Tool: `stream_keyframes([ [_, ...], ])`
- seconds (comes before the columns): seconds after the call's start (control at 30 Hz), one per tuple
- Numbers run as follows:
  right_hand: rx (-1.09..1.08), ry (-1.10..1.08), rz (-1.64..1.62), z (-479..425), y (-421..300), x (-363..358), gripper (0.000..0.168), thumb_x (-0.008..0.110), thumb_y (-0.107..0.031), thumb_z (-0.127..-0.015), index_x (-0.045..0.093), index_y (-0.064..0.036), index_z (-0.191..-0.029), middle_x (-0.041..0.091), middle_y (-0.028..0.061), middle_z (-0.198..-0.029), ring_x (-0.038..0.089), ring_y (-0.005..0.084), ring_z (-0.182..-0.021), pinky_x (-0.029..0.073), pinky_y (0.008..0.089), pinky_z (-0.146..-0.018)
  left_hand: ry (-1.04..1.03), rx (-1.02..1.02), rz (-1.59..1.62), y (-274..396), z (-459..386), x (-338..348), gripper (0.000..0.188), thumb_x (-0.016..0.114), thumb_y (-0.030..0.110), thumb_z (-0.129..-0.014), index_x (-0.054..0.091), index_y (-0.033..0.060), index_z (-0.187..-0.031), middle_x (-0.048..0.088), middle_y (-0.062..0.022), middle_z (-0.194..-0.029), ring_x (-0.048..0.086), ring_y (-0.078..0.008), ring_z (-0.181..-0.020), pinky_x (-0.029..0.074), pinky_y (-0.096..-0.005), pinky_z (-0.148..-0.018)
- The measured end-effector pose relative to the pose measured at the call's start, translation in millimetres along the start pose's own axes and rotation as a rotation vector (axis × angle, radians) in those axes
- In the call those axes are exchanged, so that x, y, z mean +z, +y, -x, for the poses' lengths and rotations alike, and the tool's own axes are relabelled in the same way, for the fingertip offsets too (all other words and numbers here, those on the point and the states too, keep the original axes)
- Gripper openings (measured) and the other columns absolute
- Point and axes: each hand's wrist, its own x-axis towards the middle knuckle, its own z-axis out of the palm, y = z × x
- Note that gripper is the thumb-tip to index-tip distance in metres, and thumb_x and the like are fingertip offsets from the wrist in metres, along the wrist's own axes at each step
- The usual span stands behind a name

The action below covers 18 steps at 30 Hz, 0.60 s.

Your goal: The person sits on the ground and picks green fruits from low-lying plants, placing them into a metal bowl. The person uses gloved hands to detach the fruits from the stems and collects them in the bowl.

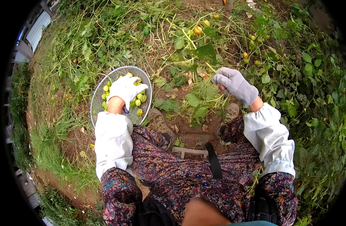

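My left hand (pixel 127 89), in a white glove, is over a round mesh basket (pixel 149 106) with a pale rim. Its fingers are spread above green and yellow husked fruits (pixel 143 98), which look like physalis; whether it touches them cannot be told. My right hand (pixel 232 83), in a grey glove with a bare fingertip showing, is closed on the stem of a cut leafy plant (pixel 208 55). That plant reaches up and to the left, with green husks and an orange one (pixel 198 30) near its upper part.
Both shoes (pixel 161 123) stand on bare soil, with loose leaves (pixel 201 111) between them. Tangled vines (pixel 308 67) spread at the right, with more husked fruits (pixel 251 44) among them. Cut stems and grass (pixel 85 42) cover the left side. A pale frame (pixel 191 151) lies beneath the lap.
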Motion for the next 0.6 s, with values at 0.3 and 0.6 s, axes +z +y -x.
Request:
stream_keyframes([
  [0.3, -0.482, -0.543, 0.906, 36, 5, 75, 0.013, 0.057, -0.024, -0.084, 0.057, -0.011, -0.088, 0.059, 0.011, -0.068, 0.06, 0.0325, -0.067, 0.047, 0.0418, -0.06, -0.161, -0.335, 1.879, 37, -63, 36, 0.042, 0.055, 0.027, -0.089, 0.042, 0.0072, -0.123, 0.048, -0.0106, -0.113, 0.048, -0.0224, -0.081, 0.042, -0.031, -0.058],
  [0.6, -0.665, 0.24, 0.862, 21, -25, 31, 0.062, 0.064, -0.002, -0.066, 0.047, -0.017, -0.124, 0.052, 0.015, -0.113, 0.058, 0.0327, -0.094, 0.051, 0.0394, -0.075, 0.259, -0.057, 1.007, 69, 25, -36, 0.044, 0.05, 0.011, -0.087, 0.05, 0.0146, -0.131, 0.057, 0.0013, -0.068, 0.048, -0.0037, -0.053, 0.041, -0.0194, -0.052],
])
